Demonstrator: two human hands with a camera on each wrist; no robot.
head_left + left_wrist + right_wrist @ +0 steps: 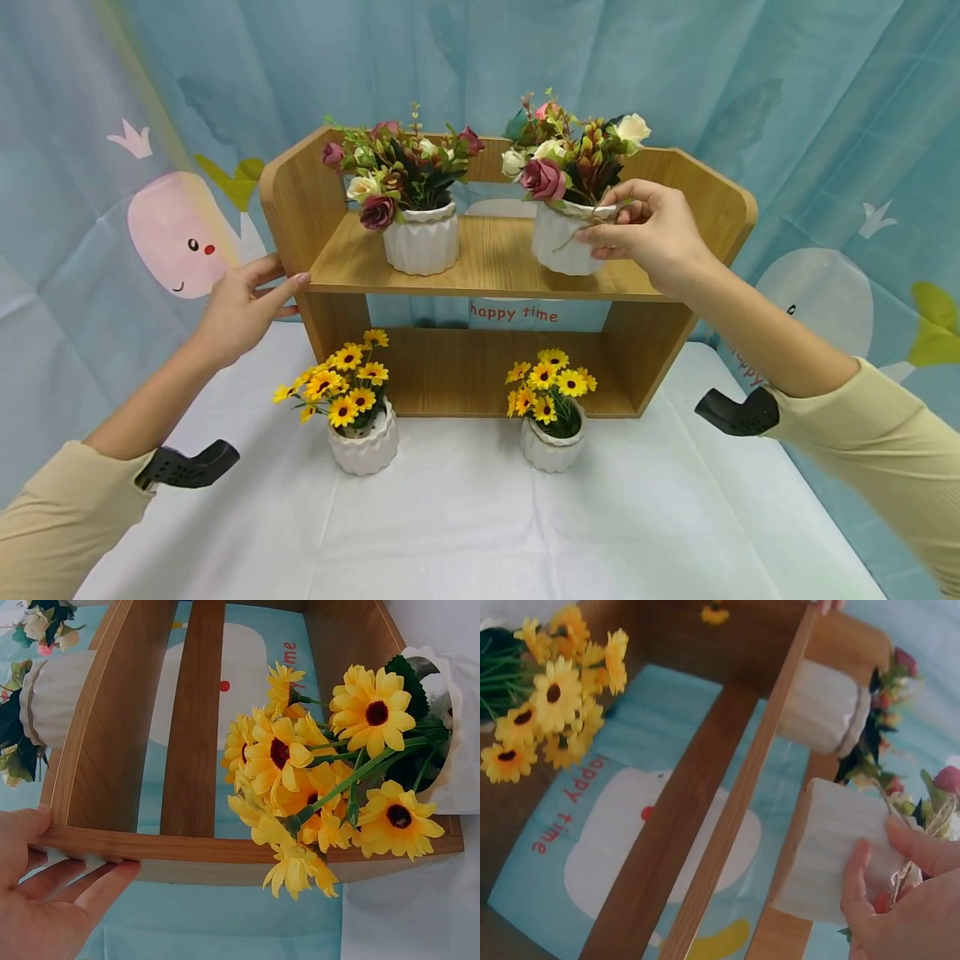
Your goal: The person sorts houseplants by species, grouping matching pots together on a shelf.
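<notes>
My right hand (656, 237) pinches the rim of a white flower pot (558, 242) of roses, with twine round its rim. In the right wrist view, the base of this pot (840, 855) appears slightly above the upper board of the wooden shelf (487, 250). At the shelf's left side, my left hand (247, 304) grips the side panel, thumb at the front edge and fingers on the outer face. A second white pot (423, 242) of roses stands on the upper board's left half.
Two white pots with yellow sunflowers, one at left (365, 446) and one at right (553, 446), stand on the white tablecloth (465, 533) before the shelf. A blue patterned curtain (375, 58) hangs behind. Each sleeve carries a black wrist mount (191, 467).
</notes>
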